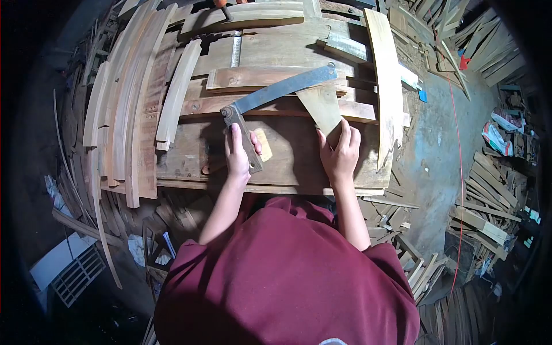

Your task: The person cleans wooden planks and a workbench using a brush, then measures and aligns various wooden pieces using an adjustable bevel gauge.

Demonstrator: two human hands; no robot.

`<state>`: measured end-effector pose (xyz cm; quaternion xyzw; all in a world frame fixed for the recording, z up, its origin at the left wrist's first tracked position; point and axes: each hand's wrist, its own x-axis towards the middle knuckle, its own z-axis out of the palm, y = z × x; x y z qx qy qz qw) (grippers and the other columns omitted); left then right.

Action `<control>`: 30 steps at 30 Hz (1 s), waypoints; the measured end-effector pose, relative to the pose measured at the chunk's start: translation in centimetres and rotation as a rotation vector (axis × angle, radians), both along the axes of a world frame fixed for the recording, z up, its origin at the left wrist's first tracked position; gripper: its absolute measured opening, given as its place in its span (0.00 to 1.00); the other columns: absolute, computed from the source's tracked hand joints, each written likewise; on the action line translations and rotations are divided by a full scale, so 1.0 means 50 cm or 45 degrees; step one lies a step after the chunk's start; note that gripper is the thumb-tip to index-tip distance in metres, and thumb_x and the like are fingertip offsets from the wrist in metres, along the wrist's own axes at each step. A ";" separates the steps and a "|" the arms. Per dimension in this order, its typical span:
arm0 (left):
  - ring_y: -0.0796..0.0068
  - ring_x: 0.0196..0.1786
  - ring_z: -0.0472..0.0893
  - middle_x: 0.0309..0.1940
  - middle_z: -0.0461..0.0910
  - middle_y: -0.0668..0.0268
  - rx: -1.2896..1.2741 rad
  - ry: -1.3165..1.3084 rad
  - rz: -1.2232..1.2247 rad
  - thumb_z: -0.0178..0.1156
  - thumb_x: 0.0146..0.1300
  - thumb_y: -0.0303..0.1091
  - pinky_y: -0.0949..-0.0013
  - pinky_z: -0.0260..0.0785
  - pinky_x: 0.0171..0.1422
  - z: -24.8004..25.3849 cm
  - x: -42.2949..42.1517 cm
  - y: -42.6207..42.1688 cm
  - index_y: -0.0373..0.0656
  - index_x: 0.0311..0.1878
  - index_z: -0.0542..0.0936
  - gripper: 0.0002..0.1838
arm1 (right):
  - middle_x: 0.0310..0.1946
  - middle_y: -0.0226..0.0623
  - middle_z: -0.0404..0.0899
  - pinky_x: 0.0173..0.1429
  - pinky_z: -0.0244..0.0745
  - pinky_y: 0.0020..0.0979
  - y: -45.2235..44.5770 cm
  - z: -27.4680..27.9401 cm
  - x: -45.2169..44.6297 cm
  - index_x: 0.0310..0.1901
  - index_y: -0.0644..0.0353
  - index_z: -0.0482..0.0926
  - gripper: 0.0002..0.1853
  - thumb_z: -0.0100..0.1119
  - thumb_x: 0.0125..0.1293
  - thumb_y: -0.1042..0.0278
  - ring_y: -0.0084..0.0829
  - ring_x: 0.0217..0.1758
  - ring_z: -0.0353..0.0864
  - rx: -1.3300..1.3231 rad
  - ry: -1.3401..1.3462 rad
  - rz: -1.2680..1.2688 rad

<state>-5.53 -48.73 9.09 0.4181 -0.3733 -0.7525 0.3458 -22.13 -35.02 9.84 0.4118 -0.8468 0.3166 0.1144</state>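
My left hand is closed around the dark wooden handle of a sliding bevel. From its pivot nut, the long metal blade slants up to the right. In my right hand is a flat, pale, tapered piece, gripped at its narrow lower end. Its wide upper end meets or overlaps the blade; I cannot tell which. Both are held over the wooden workbench. Beneath them, wooden strips lie across the bench. A small yellowish block sits beside my left fingers.
Long boards are stacked at the bench's left. A wide plank runs along its right side. At the back lie a metal ruler and an orange-handled tool. Scrap wood and a red cord are on the floor.
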 end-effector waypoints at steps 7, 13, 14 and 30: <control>0.76 0.16 0.70 0.19 0.68 0.66 0.004 0.001 0.034 0.42 0.70 0.51 0.73 0.64 0.20 0.003 0.018 0.004 0.44 0.37 0.64 0.19 | 0.36 0.45 0.69 0.43 0.71 0.37 0.001 -0.002 0.001 0.52 0.69 0.69 0.31 0.69 0.50 0.61 0.43 0.40 0.71 0.011 -0.040 -0.015; 0.76 0.16 0.70 0.18 0.68 0.66 -0.071 0.002 -0.023 0.42 0.70 0.51 0.74 0.64 0.20 0.005 0.029 0.004 0.43 0.35 0.65 0.19 | 0.37 0.46 0.70 0.45 0.70 0.38 0.001 -0.005 0.002 0.52 0.67 0.69 0.31 0.70 0.49 0.62 0.44 0.41 0.72 0.002 -0.056 -0.021; 0.76 0.16 0.70 0.18 0.68 0.66 -0.073 -0.008 -0.012 0.42 0.71 0.51 0.74 0.64 0.20 0.006 0.030 0.003 0.42 0.35 0.65 0.19 | 0.38 0.47 0.71 0.46 0.70 0.39 0.001 -0.005 0.003 0.53 0.65 0.68 0.31 0.70 0.49 0.63 0.46 0.42 0.72 -0.006 -0.089 -0.025; 0.78 0.16 0.70 0.19 0.68 0.67 -0.100 -0.022 -0.042 0.43 0.70 0.52 0.75 0.64 0.21 0.000 0.029 -0.025 0.43 0.35 0.65 0.20 | 0.35 0.45 0.70 0.43 0.70 0.37 -0.001 -0.005 0.001 0.52 0.68 0.69 0.31 0.70 0.49 0.61 0.43 0.39 0.71 -0.012 -0.010 -0.010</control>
